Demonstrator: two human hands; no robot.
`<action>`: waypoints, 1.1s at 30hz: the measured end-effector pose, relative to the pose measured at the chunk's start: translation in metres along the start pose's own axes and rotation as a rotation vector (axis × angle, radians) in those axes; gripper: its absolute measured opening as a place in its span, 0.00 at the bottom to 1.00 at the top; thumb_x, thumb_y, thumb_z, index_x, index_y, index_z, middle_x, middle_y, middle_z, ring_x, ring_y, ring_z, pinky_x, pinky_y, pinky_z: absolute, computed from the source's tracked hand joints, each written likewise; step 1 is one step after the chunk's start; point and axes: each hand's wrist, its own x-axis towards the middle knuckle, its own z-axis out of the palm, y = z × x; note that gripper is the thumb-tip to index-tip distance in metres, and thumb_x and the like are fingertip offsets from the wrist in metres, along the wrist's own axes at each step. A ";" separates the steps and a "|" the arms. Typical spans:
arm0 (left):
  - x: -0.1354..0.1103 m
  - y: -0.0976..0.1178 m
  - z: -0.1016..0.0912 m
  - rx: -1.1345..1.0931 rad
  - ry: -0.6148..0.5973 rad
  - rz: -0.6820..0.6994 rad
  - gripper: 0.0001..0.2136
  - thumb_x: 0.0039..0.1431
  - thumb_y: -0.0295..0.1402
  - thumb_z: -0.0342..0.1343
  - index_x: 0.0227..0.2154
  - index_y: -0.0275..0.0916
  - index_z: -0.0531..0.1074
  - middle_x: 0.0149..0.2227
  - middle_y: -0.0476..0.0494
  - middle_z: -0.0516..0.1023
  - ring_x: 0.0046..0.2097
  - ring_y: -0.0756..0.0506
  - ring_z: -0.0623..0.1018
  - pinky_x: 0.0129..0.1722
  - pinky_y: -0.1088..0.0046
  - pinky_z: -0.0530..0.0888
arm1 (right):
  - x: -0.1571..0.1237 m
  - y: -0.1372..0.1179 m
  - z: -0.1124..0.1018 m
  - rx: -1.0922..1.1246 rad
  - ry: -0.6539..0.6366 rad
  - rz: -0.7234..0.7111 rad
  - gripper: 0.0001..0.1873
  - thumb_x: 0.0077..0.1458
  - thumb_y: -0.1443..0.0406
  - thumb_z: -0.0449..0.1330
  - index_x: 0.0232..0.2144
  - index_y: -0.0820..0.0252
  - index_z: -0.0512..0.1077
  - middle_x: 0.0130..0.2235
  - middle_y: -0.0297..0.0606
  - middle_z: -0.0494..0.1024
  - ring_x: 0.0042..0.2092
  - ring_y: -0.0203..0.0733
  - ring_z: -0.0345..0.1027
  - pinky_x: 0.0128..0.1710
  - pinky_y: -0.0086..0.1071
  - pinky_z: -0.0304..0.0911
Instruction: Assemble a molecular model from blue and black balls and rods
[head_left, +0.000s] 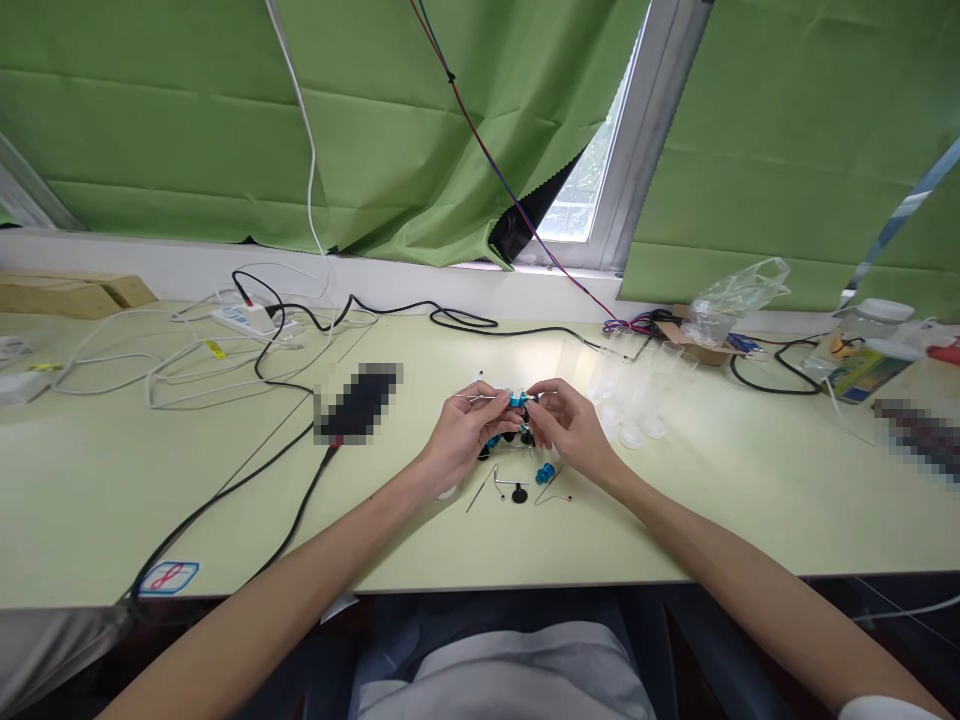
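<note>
I saw the left hand (466, 428) and right hand (571, 425) pinching a small blue part (517, 399) between thumbs and fingertips, above the table (690, 490); another blue piece (545, 473) and a black disc (519, 494) lay nearer its front edge.

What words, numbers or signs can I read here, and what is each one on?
"8", it seems, in red and tilted: on the blue-bordered sticker at the table's near edge.
Too small or blurred to read: the yellow label at far right and the yellow cable tag.
</note>
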 end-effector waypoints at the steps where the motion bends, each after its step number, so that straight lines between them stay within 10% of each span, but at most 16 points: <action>1: 0.000 0.000 0.000 0.004 0.000 -0.001 0.13 0.50 0.36 0.69 0.28 0.35 0.72 0.29 0.45 0.80 0.31 0.50 0.80 0.38 0.74 0.78 | 0.000 0.000 0.000 0.001 -0.002 -0.006 0.15 0.61 0.52 0.59 0.42 0.56 0.67 0.24 0.27 0.68 0.23 0.34 0.65 0.24 0.30 0.62; 33: -0.002 0.004 0.003 -0.005 0.003 -0.017 0.12 0.52 0.38 0.67 0.26 0.35 0.72 0.29 0.44 0.80 0.32 0.49 0.81 0.37 0.74 0.78 | 0.000 -0.002 0.001 0.012 0.018 0.055 0.17 0.60 0.50 0.59 0.36 0.57 0.68 0.22 0.29 0.70 0.21 0.34 0.63 0.22 0.30 0.61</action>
